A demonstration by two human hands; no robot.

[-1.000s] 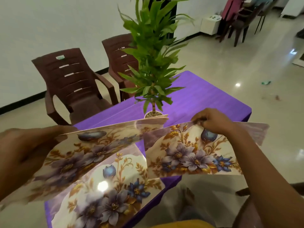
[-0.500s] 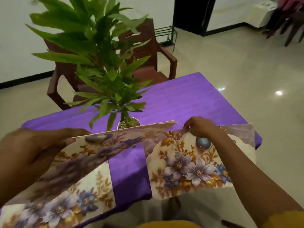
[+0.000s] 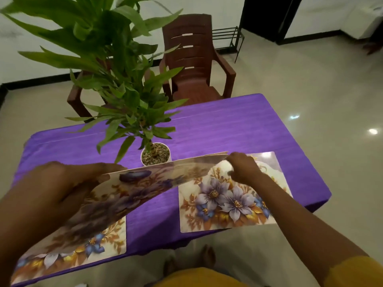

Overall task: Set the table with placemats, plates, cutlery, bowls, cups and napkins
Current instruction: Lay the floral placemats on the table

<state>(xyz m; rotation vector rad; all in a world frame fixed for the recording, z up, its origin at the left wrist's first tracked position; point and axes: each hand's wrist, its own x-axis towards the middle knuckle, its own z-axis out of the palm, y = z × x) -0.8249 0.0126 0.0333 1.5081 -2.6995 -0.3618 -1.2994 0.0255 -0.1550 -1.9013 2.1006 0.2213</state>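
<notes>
My left hand grips a stack of floral placemats, held tilted above the purple table. One floral placemat lies flat at the near left corner, partly under the held stack. Another placemat lies flat at the near right, its front edge reaching slightly past the table's edge. My right hand rests on that mat near its far edge, fingers curled and pinching it, close to the tip of the held stack.
A potted plant with long green leaves stands mid-table just beyond the mats. Two brown plastic chairs stand at the far side. Shiny tiled floor surrounds the table; my bare feet show below its near edge.
The right placemat came down from the air onto the table's near right side. The view swung right, so the table's far side and right end now show.
</notes>
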